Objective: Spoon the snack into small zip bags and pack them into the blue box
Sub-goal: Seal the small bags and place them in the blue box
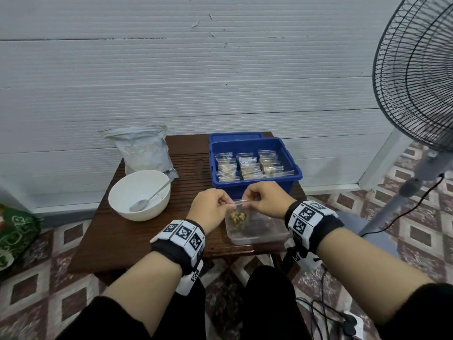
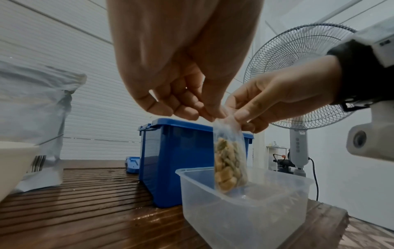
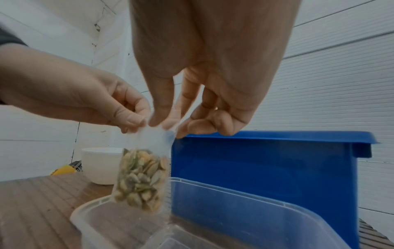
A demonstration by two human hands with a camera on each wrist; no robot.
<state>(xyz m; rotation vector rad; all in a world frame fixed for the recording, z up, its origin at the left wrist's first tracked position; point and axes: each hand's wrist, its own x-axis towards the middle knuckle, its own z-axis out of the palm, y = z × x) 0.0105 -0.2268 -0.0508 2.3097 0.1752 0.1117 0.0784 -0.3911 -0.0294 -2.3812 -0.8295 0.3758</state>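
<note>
Here, the left hand [image 1: 211, 206] and the right hand [image 1: 263, 201] each pinch the top edge of one small zip bag [image 1: 239, 217] between thumb and fingertips, at opposite ends of its seal strip. The bag hangs upright, its lower half filled with pale and green seeds [image 3: 141, 182], directly above the open clear tub [image 1: 257, 238] at the near edge of the table [image 1: 117, 231]. Whether the bag's bottom touches the tub cannot be told. Just behind the tub stands the blue box [image 1: 255, 185], open, holding three rows of filled bags [image 1: 248, 166]; its lid [image 1: 235, 136] lies behind it. To the left sits a white bowl [image 1: 139, 195] with a metal spoon [image 1: 149, 198] resting inside, and behind the bowl a large grey pouch [image 1: 143, 149] stands upright. A standing fan [image 1: 416, 94] occupies the floor to the right.
</note>
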